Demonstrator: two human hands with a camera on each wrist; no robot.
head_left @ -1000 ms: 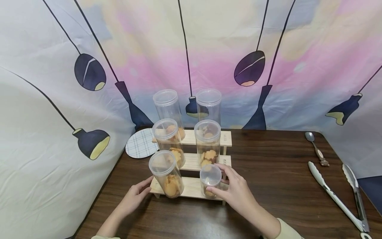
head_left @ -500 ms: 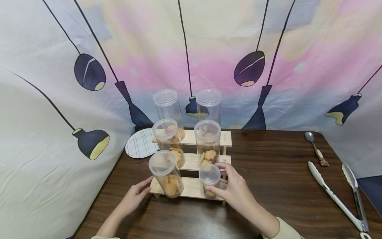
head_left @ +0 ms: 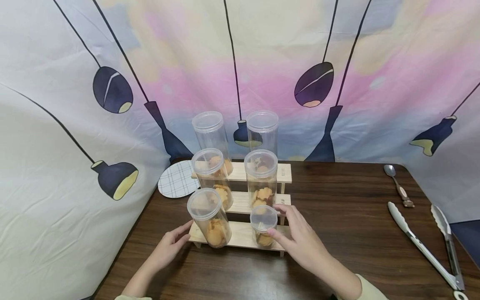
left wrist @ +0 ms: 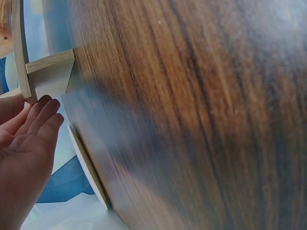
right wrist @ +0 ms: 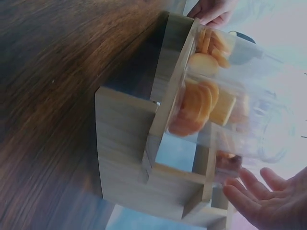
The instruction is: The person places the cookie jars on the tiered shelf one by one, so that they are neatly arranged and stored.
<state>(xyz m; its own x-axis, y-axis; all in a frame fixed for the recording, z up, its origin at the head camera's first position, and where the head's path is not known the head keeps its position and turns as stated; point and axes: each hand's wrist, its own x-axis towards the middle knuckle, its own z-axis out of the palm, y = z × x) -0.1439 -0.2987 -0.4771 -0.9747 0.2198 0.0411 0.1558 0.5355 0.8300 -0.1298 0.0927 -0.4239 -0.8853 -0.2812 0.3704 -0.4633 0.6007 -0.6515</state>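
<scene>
A three-step wooden rack (head_left: 240,234) bears clear lidded jars of cookies. On its lowest step, the short jar (head_left: 264,225) stands at the right and a taller jar (head_left: 209,218) at the left. My right hand (head_left: 301,239) is beside the short jar, thumb near its front and fingers behind its right side. In the right wrist view that hand (right wrist: 266,201) has spread fingers and holds nothing. My left hand (head_left: 168,248) holds the left end of the lowest step. The left wrist view has its thumb and fingers (left wrist: 45,120) at the corner of the board (left wrist: 21,52).
Taller jars (head_left: 260,181) stand on the upper two steps. A checked round mat (head_left: 179,179) lies behind the rack's left side. On the right of the dark wood table (head_left: 337,200) lie a spoon (head_left: 399,187) and open metal tongs (head_left: 423,246). A printed cloth hangs behind.
The short jar has shifted slightly left on the lowest step. My right hand has loosened from it and drawn back a little to the right. My left hand stays at the rack's end.
</scene>
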